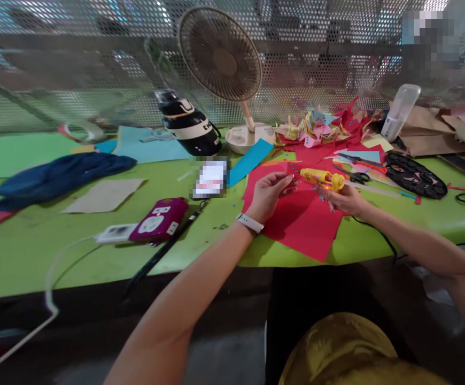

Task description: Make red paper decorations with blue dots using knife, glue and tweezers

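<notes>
My right hand is closed round the handle of a yellow hot glue gun, whose nozzle points left and whose body shows a small orange light. Just left of the nozzle, my left hand has thumb and forefinger pinched together. Whatever lies between those fingertips is too small to make out. Both hands are above red paper sheets on the green table. Small blue bits are scattered around the hands. Scissors lie just beyond the glue gun, and a blue paper strip lies behind my left hand.
A fan and a black bottle stand at the back, near a heap of paper scraps. A phone and a purple power adapter lie left. At right are a black perforated disc and a clear bottle.
</notes>
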A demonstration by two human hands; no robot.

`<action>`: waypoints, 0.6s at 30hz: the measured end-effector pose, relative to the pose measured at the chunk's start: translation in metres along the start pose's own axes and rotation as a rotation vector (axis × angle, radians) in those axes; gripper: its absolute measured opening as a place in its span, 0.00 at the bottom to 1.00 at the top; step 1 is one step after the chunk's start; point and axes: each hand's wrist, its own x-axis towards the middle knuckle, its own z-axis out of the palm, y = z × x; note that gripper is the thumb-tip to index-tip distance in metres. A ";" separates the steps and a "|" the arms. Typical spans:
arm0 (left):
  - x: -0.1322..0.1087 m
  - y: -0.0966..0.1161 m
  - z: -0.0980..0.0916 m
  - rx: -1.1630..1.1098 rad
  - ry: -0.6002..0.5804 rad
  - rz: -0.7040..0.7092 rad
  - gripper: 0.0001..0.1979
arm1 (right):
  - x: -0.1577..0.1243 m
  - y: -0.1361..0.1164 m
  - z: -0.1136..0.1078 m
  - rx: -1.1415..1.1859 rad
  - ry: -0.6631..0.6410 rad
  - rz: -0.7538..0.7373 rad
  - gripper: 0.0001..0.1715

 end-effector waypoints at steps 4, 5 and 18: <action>0.000 0.000 0.000 0.004 0.003 0.006 0.19 | 0.000 0.001 0.001 -0.021 0.024 0.031 0.31; 0.000 0.000 0.000 0.004 0.001 0.010 0.20 | 0.000 0.000 0.001 -0.035 0.027 0.025 0.31; 0.000 -0.001 0.001 0.014 0.000 0.009 0.22 | -0.001 -0.001 0.002 -0.064 0.058 -0.019 0.25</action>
